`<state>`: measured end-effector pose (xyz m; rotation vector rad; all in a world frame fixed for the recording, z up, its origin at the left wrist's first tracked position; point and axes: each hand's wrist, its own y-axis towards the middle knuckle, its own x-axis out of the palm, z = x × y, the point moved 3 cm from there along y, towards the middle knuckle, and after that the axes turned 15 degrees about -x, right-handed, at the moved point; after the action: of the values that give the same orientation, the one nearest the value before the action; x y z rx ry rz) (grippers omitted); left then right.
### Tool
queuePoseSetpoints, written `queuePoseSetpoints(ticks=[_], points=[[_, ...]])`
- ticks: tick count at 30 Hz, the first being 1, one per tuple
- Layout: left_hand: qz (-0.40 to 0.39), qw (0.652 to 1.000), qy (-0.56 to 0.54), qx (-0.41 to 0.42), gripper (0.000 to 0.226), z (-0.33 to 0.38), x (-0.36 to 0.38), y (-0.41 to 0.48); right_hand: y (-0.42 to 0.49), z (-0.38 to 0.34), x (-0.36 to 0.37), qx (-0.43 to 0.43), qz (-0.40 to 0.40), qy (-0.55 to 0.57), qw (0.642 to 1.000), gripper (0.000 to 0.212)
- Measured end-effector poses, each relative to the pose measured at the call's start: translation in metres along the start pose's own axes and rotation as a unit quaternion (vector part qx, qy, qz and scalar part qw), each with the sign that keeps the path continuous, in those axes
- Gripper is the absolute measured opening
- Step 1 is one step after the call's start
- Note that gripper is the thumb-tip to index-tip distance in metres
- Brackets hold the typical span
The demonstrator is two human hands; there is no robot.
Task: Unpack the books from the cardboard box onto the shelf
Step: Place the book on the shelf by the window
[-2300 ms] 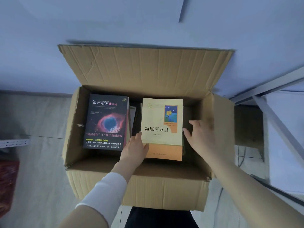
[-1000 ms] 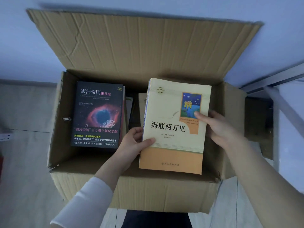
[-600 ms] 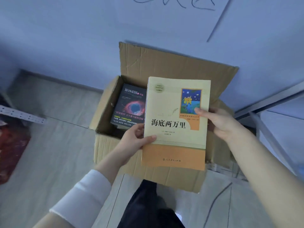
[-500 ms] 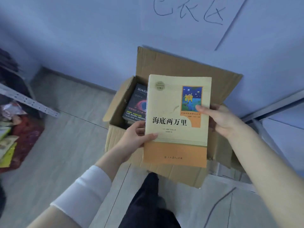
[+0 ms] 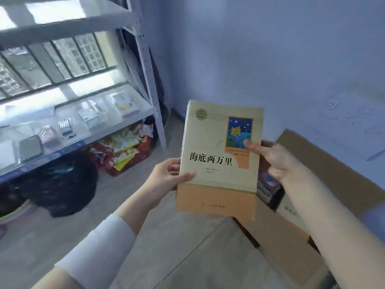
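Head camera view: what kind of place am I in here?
Probably a storeroom or spare room: a white metal rack shelf holding loose goods, colourful packets piled beneath it, and an open cardboard box on the floor.

Views: I work from a single camera, worn on the person's head.
Position: it sits above and behind both forearms, which come in from the bottom edge.
Facing: forward and down, toward the corner where the blue wall [image 5: 270, 49] meets the floor [image 5: 166, 247].
Nearest: the book [image 5: 218, 155], mid-frame between the left hand [image 5: 166, 178] and right hand [image 5: 275, 159]; I can read its title.
Left side: the shelf [image 5: 149, 80], farther off and blurred.
Right side: the cardboard box [image 5: 325, 163], low and cut by the edge.
Lens: wide-angle; the shelf uprights lean.
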<state>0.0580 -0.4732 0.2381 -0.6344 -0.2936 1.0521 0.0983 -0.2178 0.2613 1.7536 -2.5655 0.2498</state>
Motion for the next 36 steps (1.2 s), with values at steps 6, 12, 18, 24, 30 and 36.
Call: queuePoseSetpoints(ticks=[6, 12, 18, 24, 30, 36], points=[[0.097, 0.992, -0.074, 0.032, 0.044, -0.037, -0.197, -0.094, -0.018, -0.021, 0.229, -0.007, -0.126, -0.019, 0.992, 0.012], [0.2, 0.97, -0.129, 0.056, 0.042, -0.09, -0.369, -0.181, -0.051, -0.029, 0.446, -0.016, -0.261, -0.031, 0.965, 0.026], [0.277, 0.936, -0.203, 0.071, 0.053, -0.141, -0.515, -0.242, -0.076, -0.028, 0.634, -0.047, -0.349, -0.072, 0.933, 0.019], [0.334, 0.914, -0.207, 0.099, 0.066, -0.151, -0.666, -0.278, -0.072, -0.032, 0.81, -0.075, -0.411, -0.052, 0.907, 0.012], [0.368, 0.902, -0.198, 0.108, 0.075, -0.139, -0.823, -0.304, -0.062, -0.045, 0.977, -0.095, -0.448, -0.034, 0.888, 0.029], [0.398, 0.886, -0.198, 0.134, 0.051, -0.132, -0.961, -0.32, -0.06, -0.064, 1.118, -0.131, -0.451, -0.02, 0.883, 0.027]])
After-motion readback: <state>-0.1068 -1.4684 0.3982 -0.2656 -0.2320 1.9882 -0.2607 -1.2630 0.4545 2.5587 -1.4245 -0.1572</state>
